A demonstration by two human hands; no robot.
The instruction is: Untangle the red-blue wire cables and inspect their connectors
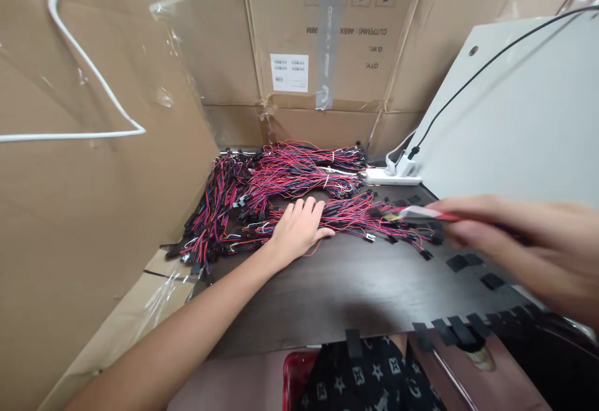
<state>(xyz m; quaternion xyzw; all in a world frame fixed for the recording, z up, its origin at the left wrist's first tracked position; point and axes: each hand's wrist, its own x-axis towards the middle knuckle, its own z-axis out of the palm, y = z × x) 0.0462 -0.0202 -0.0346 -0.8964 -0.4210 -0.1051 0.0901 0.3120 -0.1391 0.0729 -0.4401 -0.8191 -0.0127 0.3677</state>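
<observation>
Fingers [309, 206] of the left hand [296, 235] lie unclenched across the wires [350, 211] beneath, seemingly to steady them; the right hand [547, 249] pinches a blurred cable [421, 212] jutting past its fingertips [463, 232].

Left arm [199, 327] outstretched, right grip [515, 242] pinched

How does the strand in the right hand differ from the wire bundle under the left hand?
The strand is slim; the wire bundle is a broad spread of wires.
The strand is pinched in the right hand; the wire bundle lies on the table under the left hand.
The strand, blurred, shows white and yellow; the wire bundle looks mostly red and dark.
Both show red.
</observation>
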